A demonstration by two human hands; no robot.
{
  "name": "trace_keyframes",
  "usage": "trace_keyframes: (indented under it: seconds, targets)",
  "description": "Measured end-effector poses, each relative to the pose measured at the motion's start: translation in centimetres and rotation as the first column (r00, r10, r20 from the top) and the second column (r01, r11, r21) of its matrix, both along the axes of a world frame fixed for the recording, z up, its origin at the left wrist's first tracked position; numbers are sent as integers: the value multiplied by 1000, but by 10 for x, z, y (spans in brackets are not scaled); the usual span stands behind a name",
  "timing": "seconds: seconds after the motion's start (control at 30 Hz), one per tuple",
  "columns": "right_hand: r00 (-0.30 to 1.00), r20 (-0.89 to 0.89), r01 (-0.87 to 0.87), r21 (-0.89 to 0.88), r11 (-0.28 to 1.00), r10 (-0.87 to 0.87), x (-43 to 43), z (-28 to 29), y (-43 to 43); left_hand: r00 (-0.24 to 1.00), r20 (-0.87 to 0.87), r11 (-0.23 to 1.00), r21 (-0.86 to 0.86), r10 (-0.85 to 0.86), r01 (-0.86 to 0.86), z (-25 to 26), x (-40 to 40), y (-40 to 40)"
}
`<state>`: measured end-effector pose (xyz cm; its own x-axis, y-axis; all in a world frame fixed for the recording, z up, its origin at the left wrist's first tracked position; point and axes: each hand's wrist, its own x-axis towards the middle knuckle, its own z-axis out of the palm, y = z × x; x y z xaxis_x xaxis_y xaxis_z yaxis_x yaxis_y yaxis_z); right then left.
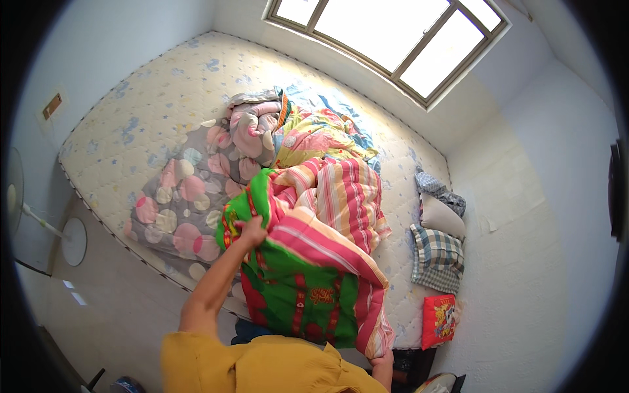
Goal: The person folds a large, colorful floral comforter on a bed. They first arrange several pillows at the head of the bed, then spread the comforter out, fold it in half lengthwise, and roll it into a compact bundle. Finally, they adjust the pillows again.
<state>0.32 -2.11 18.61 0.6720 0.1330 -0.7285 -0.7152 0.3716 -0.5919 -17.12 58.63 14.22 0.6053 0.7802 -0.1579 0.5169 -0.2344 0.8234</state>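
My left hand (253, 232) grips the bunched edge of a quilt (346, 196), striped pink, orange and white on one face. Its other face is bright green with red bands and bears writing. At the lower right, my right hand (382, 361) is closed on a corner of the same quilt, its fingers partly hidden. The quilt hangs over the near side of the bed and spreads back across the mattress (167, 98). Left of it lies a grey quilt with pink and cream dots (177, 201). Beyond lies a yellow, pink and blue patterned cover (314, 130), crumpled.
Several pillows lie along the right end of the bed, among them a checked one (437, 255) and a red cushion (439, 322). A window (378, 34) is set in the far wall. A white standing fan (73, 240) is on the floor at left.
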Motion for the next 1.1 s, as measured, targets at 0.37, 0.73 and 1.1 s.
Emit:
trace_keyframes:
  seconds: [0.37, 0.73, 1.1]
  targets:
    - [996, 49, -60, -318, 946, 80, -11, 18, -7, 620, -180, 611, -511, -764, 605, 60, -137, -36]
    - [580, -54, -70, -997, -16, 813, 12, 54, 115, 873, -435, 973, 170, 219, -159, 48, 87, 125]
    - [633, -104, -191, -981, 25, 767, 4, 36, 130, 958, -264, 994, -38, -113, 106, 5, 29, 79]
